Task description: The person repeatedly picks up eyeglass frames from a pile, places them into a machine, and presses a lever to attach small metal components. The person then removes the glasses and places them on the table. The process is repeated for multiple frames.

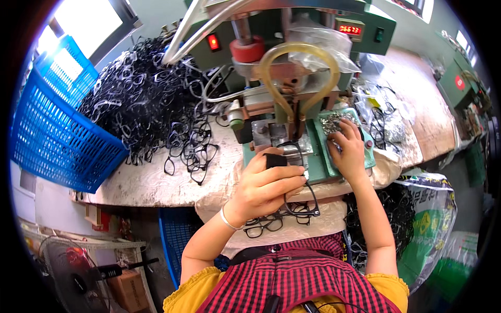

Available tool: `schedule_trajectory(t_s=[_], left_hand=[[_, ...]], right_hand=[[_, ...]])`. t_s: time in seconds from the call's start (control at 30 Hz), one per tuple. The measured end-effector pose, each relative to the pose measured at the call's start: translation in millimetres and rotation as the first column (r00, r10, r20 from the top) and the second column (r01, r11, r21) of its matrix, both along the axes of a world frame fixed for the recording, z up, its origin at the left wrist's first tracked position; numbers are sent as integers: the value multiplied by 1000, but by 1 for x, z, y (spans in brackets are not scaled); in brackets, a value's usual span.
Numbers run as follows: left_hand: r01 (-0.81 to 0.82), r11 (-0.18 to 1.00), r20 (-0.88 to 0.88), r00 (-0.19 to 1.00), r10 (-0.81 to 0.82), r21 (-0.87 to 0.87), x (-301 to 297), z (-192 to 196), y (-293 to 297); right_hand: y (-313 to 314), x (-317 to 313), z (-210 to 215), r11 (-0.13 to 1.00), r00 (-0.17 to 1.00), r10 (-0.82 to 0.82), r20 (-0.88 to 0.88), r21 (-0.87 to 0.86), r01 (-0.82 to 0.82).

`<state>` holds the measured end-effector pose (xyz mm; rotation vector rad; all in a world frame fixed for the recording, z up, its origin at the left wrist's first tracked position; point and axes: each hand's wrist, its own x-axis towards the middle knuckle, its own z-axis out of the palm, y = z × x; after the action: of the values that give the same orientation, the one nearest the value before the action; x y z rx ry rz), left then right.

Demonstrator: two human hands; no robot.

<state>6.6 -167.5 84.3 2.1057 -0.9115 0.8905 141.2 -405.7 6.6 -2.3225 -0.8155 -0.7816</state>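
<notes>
The left hand is holding a black glasses frame right in front of the green press machine, with the fingers curled and pinching the frame near its front. The frame is sitting at the machine's metal block, and its lower part is hanging over the tabletop edge toward the person. The right hand is reaching into the little green tray just right of the machine, its fingers bent down on the tiny metal parts; I cannot tell if they are pinching one. The left fingers are sitting very close to the machine's pressing part, so they could get squeezed if it comes down. The frame could tip and go in crooked, because only one hand is holding it. A tiny part could slip out and get lost. The big pile of black frames left of the machine could slide toward the blue basket.
</notes>
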Motion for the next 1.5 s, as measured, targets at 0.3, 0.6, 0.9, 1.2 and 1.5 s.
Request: schedule_trajectory(t_s=[0.3, 0.6, 0.9, 1.2, 1.5], left_hand=[[-415, 910, 40, 909, 414, -5, -80, -35, 11], [-830, 553, -41, 557, 830, -77, -42, 15, 138], [-907, 194, -67, 182, 981, 375, -22, -145, 179], [-920, 369, -92, 382, 919, -134, -37, -81, 153], [-535, 410, -477, 845, 242, -739, -17, -100, 94]], right_hand=[[-12, 19, -7, 977, 998, -57, -23, 203, 60], [6, 17, 2, 902, 979, -9, -206, 422, 97], [-27, -14, -8, 931, 968, -211, -135, 274, 241], [0, -46, 50, 871, 933, 159, -323, 490, 21], [78, -48, 50, 537, 816, 501, -288, 843, -32]])
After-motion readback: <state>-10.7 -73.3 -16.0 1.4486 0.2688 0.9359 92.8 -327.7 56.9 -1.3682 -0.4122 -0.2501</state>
